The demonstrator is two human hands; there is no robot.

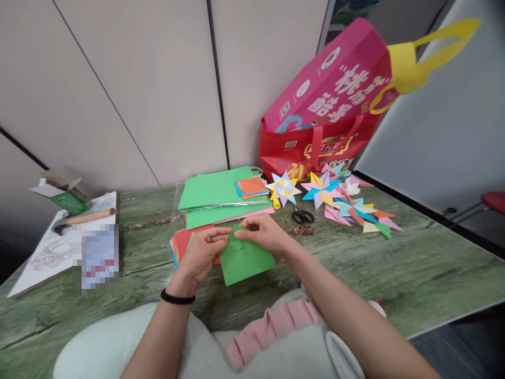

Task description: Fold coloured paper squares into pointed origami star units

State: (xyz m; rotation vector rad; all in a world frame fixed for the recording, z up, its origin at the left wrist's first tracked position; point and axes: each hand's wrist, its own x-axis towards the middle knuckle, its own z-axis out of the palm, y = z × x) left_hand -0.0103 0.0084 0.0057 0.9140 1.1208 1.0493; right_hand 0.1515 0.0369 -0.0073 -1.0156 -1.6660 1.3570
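A square of green paper (249,264) is held up above the table edge, its upper end folded to a point with a small flap and creases showing. My left hand (205,251) pinches the paper's upper left edge between thumb and fingers. At the peak, my right hand (263,231) grips the folded part, its thumb pressed on the front. Behind my left hand lies a stack of coloured paper (197,234) with red on top. Larger green sheets (215,190) rest farther back, and small orange squares (252,187) sit on them.
Black scissors (302,215) and folded paper stars (321,189) lie to the right on the green wood-grain table (347,268). Red and pink bags (311,145) stand behind them. At left, a white board (43,263) carries a wooden-handled tool (90,216) and an opened box (65,195).
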